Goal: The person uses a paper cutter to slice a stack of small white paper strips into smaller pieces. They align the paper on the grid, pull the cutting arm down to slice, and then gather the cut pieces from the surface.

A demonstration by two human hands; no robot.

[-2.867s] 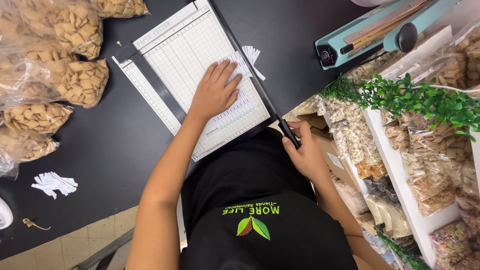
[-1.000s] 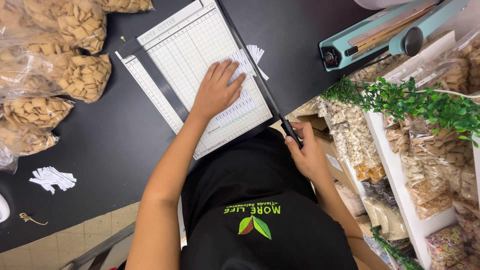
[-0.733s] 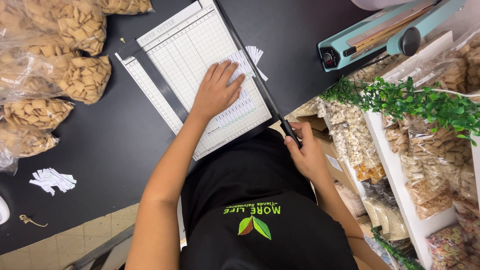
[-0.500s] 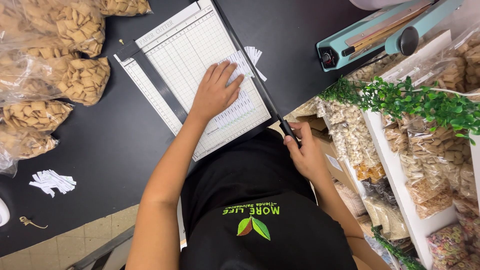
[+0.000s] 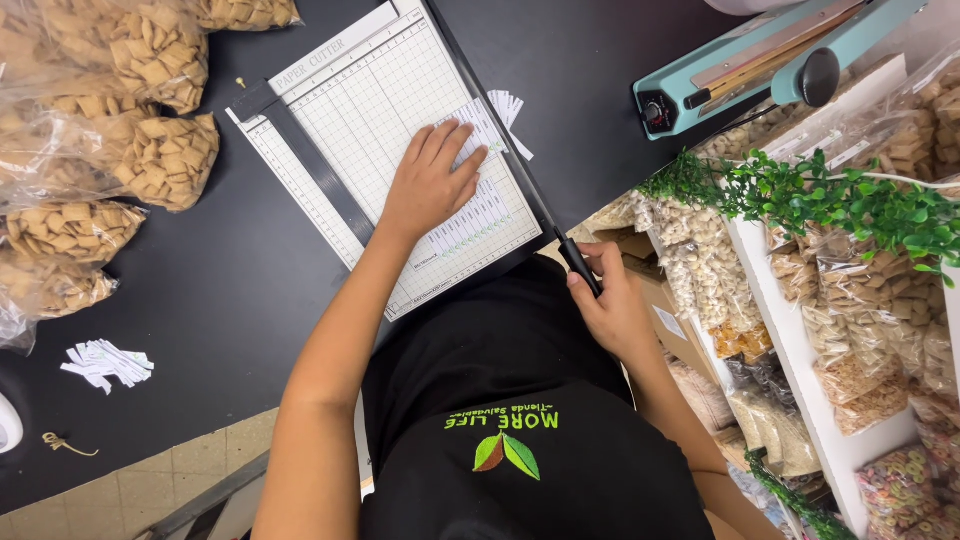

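Two hands are busy at a black bench [image 5: 200, 300]. A white paper cutter [image 5: 350, 130] lies flat on it, with a grid of thin lines on top. Its long side runs slanted, from near the person's belly up and away to the left. The black blade arm [image 5: 500, 150] lies along the cutter's right edge and points the same slanted way, with its handle [image 5: 580, 268] at the near end, sticking out past the bench edge.

The left hand [image 5: 430, 185] lies flat on a printed sheet of paper [image 5: 480, 215] on the cutter. Its fingers [image 5: 455, 150] are spread a little and press down, with the tips close beside the blade arm. The right hand [image 5: 610, 305] is wrapped around the handle, its fingers curled tight on it.

Some cut paper strips [image 5: 508, 108] lie just past the blade arm, on the right. More strips sit in a small pile [image 5: 105, 362] far to the left. Clear bags of square crackers [image 5: 150, 150] rest on the left part of the bench. A light blue bag sealer [image 5: 760, 55] sits at the top right.
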